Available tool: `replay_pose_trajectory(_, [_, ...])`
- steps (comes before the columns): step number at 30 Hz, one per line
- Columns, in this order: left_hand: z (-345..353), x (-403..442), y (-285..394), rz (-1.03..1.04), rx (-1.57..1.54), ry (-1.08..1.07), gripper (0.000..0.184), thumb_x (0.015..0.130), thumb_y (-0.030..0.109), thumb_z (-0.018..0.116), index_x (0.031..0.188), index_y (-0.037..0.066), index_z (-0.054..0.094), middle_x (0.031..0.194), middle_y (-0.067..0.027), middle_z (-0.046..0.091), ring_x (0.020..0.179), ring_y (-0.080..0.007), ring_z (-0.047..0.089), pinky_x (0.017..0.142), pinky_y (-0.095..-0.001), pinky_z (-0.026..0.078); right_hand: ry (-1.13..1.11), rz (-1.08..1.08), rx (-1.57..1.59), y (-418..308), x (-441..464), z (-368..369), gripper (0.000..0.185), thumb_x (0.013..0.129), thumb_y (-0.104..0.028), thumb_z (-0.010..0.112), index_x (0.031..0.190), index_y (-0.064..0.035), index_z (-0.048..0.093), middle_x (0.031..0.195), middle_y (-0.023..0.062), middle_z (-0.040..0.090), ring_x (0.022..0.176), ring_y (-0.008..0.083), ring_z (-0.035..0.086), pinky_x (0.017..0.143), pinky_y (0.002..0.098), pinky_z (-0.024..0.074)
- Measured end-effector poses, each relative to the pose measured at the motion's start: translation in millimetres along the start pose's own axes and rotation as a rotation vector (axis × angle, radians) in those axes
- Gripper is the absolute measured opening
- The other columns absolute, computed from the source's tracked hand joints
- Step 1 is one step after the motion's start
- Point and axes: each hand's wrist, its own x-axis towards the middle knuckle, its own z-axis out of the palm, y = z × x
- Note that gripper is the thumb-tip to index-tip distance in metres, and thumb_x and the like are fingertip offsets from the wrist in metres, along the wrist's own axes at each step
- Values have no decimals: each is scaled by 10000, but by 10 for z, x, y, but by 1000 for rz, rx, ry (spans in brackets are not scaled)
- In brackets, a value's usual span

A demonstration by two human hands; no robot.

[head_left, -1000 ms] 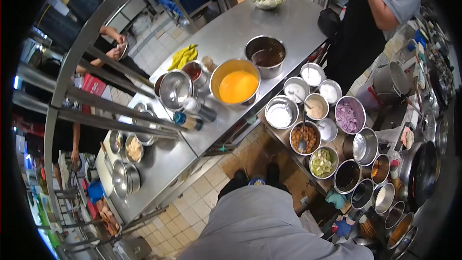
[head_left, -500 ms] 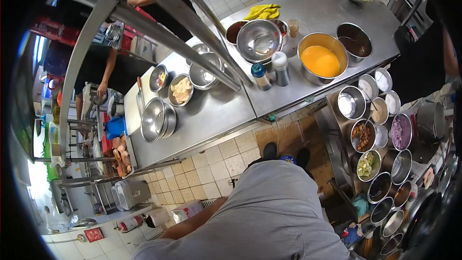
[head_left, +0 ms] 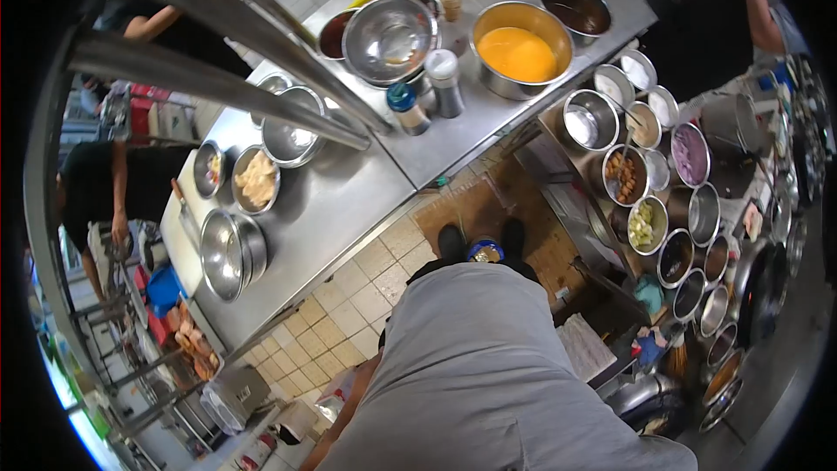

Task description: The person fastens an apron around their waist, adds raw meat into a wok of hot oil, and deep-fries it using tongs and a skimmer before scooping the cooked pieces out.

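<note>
Neither of my hands shows; part of my left forearm [head_left: 350,406] hangs beside my grey shirt [head_left: 471,358], its hand hidden. Ahead is a steel counter [head_left: 349,227]. On it stand a deep pot of orange liquid [head_left: 520,57], a pot of dark sauce [head_left: 575,9], a large steel bowl [head_left: 390,39], a blue-capped shaker [head_left: 407,109] and a white-capped shaker [head_left: 445,83]. Farther left are a bowl of pale yellow pieces [head_left: 258,180], a stack of steel bowls [head_left: 228,253] and a knife [head_left: 186,214] on a white board [head_left: 174,235].
To the right, several steel containers hold chopped purple onion [head_left: 690,154], brown chunks [head_left: 625,176] and green pieces [head_left: 645,225]. Metal rails [head_left: 235,92] cross the upper left. A co-worker's arm [head_left: 119,187] is at left; another person's arm [head_left: 760,9] is at upper right.
My view has shifted, so the counter and its bowls sit farther left and higher. More of the lower-right shelf and pans shows. My left forearm shows less.
</note>
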Motion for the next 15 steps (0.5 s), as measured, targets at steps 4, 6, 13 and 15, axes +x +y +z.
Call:
replay_pose_trajectory(4, [-228,-24,153,-55,-64,-12,346,1027,382,502,895,64,528,676,-76,454,623,-234,474,667,-384,469,-181,62,203,-269,-537,487,304,1048,-299,471,825,-93,493,707,112,577,741,288,617,666,393,500])
replay_pose_trajectory(6, [-408,-27,396,-131,-182,-14,356,1030,381,502,851,73,513,621,-58,418,569,-219,444,636,-380,462,-237,23,208,-612,-1025,815,370,1061,-361,458,808,-93,490,601,62,470,633,256,545,581,378,439])
replay_pose_trajectory(13, [-938,206,1554,53,-1092,230,399,1054,398,492,779,109,492,518,29,327,423,-109,309,493,-302,386,-378,-424,102,-1575,-1621,1540,356,1015,-422,539,823,-123,549,553,-44,379,433,91,333,428,275,278])
replay_pose_trajectory(15, [-844,366,1852,167,-1008,111,398,1053,406,491,788,109,484,533,34,320,431,-96,302,477,-293,359,-324,-524,-45,-1672,-1706,1850,337,1018,-377,539,815,-111,577,571,-44,412,445,76,340,424,255,245])
